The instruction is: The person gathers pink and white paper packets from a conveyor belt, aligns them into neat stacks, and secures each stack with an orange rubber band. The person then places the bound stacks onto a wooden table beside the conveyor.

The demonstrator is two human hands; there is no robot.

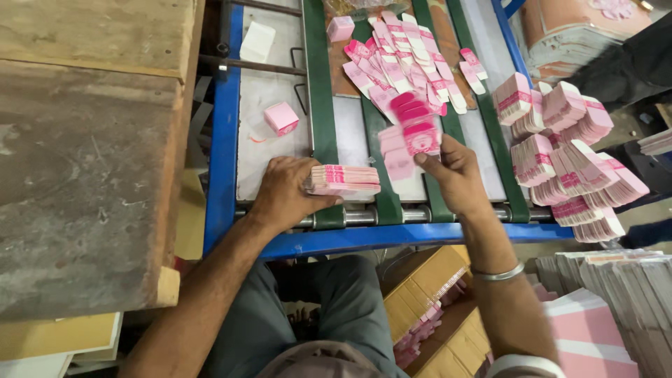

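My left hand [283, 192] clamps card stack [344, 180] at conveyor [364, 238] near edge, long axis pointing right. Right hand [455, 171] pinches blurred cards [420, 136] just beyond, nearer incoming pile [402, 52].

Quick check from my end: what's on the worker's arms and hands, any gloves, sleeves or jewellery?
No gloves: both the left hand and the right hand are bare, forearms uncovered too. A plain silver-coloured metal bangle circles the right wrist. No watch or rings show.
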